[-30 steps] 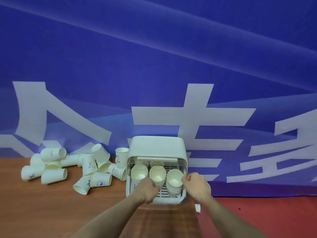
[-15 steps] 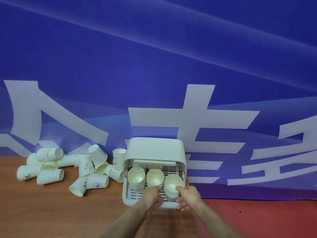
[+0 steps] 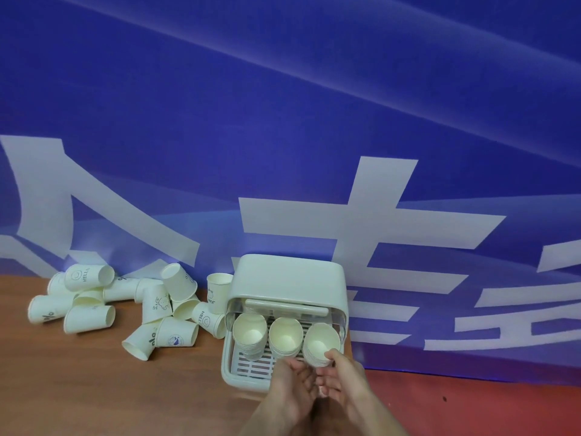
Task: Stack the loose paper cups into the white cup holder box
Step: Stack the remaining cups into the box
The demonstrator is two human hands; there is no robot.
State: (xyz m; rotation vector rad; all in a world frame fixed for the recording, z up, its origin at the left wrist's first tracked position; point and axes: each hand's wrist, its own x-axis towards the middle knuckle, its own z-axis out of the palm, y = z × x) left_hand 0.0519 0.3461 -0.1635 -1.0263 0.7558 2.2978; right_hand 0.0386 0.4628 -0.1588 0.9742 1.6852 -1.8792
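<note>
I see the white cup holder box on the brown table, with three cup stacks inside. My right hand pinches the right stack. My left hand curls beside it; I cannot tell if it holds anything. Loose cups say "HELLO".

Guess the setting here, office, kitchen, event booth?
Probably an event or demo booth, though that's a guess. A big blue printed banner with large white characters hangs right behind a wooden table, which carries loose paper cups and a white cup holder box.
</note>
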